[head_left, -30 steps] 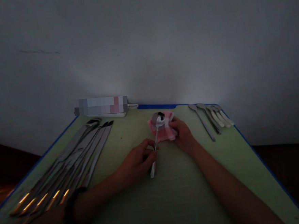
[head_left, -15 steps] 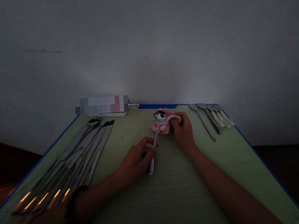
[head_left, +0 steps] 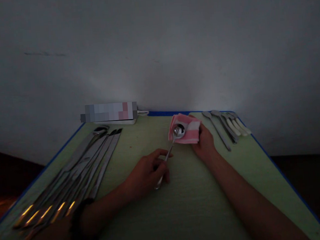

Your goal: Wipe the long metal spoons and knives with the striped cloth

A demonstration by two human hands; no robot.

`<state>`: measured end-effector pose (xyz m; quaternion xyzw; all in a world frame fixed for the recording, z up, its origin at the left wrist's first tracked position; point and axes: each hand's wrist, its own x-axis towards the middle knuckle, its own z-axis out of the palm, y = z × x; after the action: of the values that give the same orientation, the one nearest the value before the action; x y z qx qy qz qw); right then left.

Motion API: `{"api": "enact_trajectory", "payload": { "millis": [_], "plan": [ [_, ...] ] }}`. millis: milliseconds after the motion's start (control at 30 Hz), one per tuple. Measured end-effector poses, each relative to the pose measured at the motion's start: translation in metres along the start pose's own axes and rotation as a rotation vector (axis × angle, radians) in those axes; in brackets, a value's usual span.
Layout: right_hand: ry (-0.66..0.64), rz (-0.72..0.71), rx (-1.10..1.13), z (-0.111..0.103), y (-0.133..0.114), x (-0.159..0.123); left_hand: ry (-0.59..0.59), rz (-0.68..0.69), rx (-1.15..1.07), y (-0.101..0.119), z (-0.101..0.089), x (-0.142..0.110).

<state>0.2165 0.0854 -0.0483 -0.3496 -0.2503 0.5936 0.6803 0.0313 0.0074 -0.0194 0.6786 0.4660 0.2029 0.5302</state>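
A shiny metal spoon (head_left: pixel 178 130) slants up and away from my left hand (head_left: pixel 149 170), whose fingers are closed on its handle. The spoon's bowl lies over a pink and white cloth (head_left: pixel 192 132). My right hand (head_left: pixel 205 140) holds the cloth from behind and from its right side, so some of those fingers are hidden. The cloth is spread fairly flat behind the bowl. Both hands are over the middle of the pale green table (head_left: pixel 182 206).
Several long metal utensils (head_left: pixel 78 173) lie in a row at the left. More spoons (head_left: pixel 217 130), some with white handles (head_left: pixel 238 126), lie at the back right. A pixelated box (head_left: pixel 111 112) stands at the back left, against the wall (head_left: pixel 156 61).
The cloth was bunched around the spoon's bowl; now it is opened out flatter behind it. My right hand has shifted slightly right, and the spoon has tilted to the right.
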Motion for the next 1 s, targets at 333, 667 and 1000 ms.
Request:
{"api": "enact_trajectory", "payload": {
  "millis": [333,667,1000],
  "plan": [
    [-0.295,0.117,-0.023,0.004,-0.014,-0.012,0.073,0.043,0.074,0.004,0.0,-0.001],
    [-0.365,0.093,-0.28,0.002,-0.004,-0.016,0.065,0.072,0.164,-0.001,0.0,-0.001],
    [-0.398,-0.04,-0.615,-0.007,0.0,-0.011,0.031,0.113,0.304,0.001,0.0,-0.003]
  ]
}}
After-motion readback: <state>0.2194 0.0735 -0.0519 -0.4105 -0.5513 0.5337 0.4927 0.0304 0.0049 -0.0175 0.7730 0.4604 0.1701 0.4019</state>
